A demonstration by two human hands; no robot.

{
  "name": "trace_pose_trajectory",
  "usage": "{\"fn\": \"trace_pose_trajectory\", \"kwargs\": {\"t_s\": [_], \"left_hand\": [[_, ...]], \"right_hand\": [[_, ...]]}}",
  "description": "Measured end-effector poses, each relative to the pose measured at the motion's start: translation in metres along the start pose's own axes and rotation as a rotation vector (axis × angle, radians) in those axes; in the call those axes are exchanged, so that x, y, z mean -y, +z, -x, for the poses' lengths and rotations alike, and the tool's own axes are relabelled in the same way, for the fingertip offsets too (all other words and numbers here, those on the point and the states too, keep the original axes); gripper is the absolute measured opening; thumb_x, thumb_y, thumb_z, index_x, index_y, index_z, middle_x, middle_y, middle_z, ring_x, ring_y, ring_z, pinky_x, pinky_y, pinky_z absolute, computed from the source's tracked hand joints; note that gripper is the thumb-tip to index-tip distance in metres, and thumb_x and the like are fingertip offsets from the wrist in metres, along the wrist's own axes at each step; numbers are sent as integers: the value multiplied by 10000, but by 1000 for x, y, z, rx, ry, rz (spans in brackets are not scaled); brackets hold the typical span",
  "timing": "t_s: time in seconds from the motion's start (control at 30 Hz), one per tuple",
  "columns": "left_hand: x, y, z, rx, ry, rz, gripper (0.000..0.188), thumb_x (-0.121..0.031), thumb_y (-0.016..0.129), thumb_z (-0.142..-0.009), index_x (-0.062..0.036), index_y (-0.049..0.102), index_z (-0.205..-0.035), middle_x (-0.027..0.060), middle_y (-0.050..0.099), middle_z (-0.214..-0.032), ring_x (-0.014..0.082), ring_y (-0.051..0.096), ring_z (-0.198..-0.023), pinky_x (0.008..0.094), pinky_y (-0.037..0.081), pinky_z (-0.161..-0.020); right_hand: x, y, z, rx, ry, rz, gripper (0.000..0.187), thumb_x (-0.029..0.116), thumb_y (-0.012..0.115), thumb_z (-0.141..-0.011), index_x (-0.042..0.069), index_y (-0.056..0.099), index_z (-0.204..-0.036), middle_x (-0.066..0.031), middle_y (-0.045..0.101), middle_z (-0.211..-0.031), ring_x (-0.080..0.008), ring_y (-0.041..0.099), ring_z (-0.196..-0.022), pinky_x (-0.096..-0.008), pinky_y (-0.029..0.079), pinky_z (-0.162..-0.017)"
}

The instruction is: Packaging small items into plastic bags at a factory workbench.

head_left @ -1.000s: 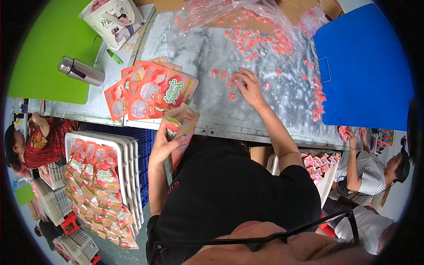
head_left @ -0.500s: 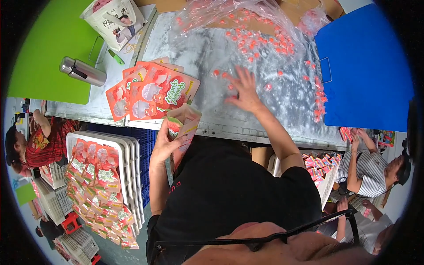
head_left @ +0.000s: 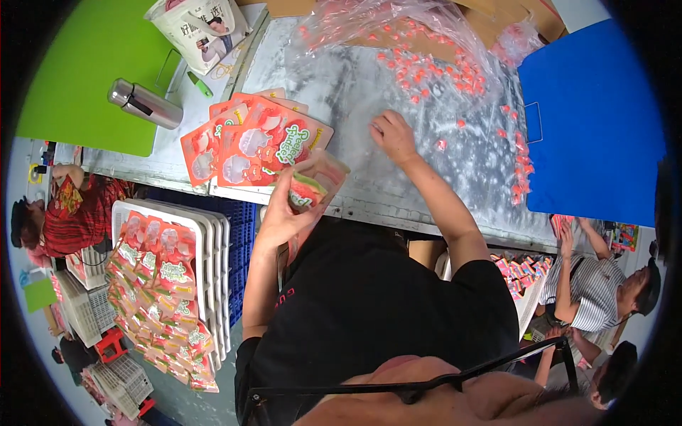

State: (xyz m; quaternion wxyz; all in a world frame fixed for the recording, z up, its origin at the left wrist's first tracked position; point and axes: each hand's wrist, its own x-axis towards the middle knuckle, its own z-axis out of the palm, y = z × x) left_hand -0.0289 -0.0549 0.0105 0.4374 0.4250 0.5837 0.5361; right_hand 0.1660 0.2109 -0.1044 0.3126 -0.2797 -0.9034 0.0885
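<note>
My left hand (head_left: 278, 221) grips an upright pouch (head_left: 307, 190), pink and green with a wide open top, at the table's front edge. My right hand (head_left: 395, 136) rests over the middle of the table with its fingers curled in; small red wrapped pieces are gathered under them, mostly hidden. Flat red printed pouches (head_left: 273, 138) lie fanned and overlapping just beyond my left hand. Loose red wrapped pieces (head_left: 442, 145) are scattered to the right of my right hand, and a larger spread of them (head_left: 426, 71) lies by a clear plastic bag (head_left: 341, 28) at the back.
At the left stand a steel flask (head_left: 145, 103), a green-handled tool (head_left: 199, 84), a white bag (head_left: 202, 35) and a green panel (head_left: 78, 78). A blue panel (head_left: 590, 121) borders the right. White trays (head_left: 213, 270) heaped with filled pouches (head_left: 160, 284) stand at lower left. Co-workers sit on both sides.
My right hand has closed from spread fingers, and the three red pieces beside it no longer show on the table. The pouch in my left hand has turned, its mouth opening wider.
</note>
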Motion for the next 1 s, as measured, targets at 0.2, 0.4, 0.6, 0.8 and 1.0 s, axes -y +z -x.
{"fn": "trace_pose_trajectory", "kwargs": {"t_s": [0.2,0.4,0.6,0.8,1.0], "left_hand": [[-10,22,-22,-26,208,-387,713,9,747,-659,-20,497,-1326,167,540,-1272,304,508,-1244,383,369,-1072],[-18,32,-25,6,206,-446,819,25,730,-569,-60,481,-1345,183,492,-1324,380,480,-1279,415,411,-1059],[-15,36,-31,-13,207,-411,813,36,745,-597,-55,484,-1362,183,508,-1285,364,464,-1280,407,356,-1089],[-18,45,-35,-63,264,-475,833,31,736,-602,-63,463,-1383,190,466,-1315,382,458,-1277,428,366,-1091],[-12,57,-41,-94,302,-662,844,-26,789,-608,-122,475,-1386,143,469,-1329,386,424,-1293,458,378,-1071]], "right_hand": [[-14,-21,-1,-329,367,-385,140,164,724,-855,55,644,-819,-1,551,-650,-111,546,-576,-290,462,-508],[-22,-44,12,-320,723,-574,207,248,724,-882,56,645,-890,29,533,-657,-107,483,-495,-287,431,-422],[-1,-39,36,-174,141,202,173,238,749,-819,121,671,-920,-69,582,-792,-299,573,-649,-392,511,-611],[-6,-40,27,-126,776,-757,132,196,705,-899,70,673,-924,24,580,-715,-103,532,-564,-272,455,-517],[92,-83,-22,167,591,-832,198,205,731,-890,86,697,-1044,28,636,-769,-51,567,-635,-220,439,-526]]}}
